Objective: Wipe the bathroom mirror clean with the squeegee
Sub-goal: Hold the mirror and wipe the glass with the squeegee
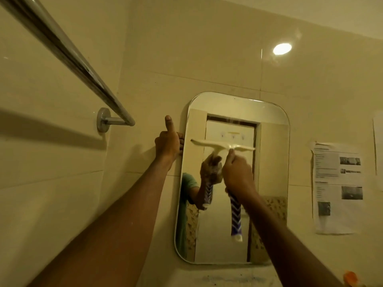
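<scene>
Two hands up at the mirror [267,154], head view only. Left hand [168,141] grips the mirror's left edge, fingers wrapped round it, thumb pointing up against the wall tile [207,59]. Right hand [238,172] is clenched round the squeegee [236,214] handle, blue-and-white striped, handle end hanging below the fist. Blade sits roughly horizontal, pressed to the glass in the upper half, slightly left of centre. Reflection of hand and squeegee visible just left of it. Towel rail [68,56] runs along the left wall. Printed paper sheet [337,189] stuck on the tile right of the mirror.
</scene>
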`<control>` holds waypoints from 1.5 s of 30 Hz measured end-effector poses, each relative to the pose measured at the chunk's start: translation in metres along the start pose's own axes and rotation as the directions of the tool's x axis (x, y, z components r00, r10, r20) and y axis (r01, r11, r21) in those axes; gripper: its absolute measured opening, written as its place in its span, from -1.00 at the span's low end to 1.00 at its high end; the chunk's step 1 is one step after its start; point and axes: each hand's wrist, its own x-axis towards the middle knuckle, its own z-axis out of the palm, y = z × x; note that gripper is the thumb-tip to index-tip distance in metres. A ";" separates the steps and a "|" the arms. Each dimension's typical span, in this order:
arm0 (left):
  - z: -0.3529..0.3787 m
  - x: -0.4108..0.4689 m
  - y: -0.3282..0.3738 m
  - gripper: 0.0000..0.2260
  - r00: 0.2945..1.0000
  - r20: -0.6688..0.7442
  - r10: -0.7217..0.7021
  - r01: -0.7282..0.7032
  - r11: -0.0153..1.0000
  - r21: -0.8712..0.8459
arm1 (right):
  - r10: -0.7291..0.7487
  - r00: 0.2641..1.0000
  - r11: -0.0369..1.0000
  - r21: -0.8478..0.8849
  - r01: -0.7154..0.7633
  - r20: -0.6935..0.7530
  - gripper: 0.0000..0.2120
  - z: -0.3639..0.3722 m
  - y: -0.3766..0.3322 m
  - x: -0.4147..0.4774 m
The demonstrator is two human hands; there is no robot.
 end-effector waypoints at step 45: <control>-0.001 0.002 -0.008 -0.24 0.998 -0.016 0.053 -0.054 0.998 -0.014 | -0.143 0.983 0.990 0.000 0.144 -0.118 -0.56 -0.027 -0.041 0.069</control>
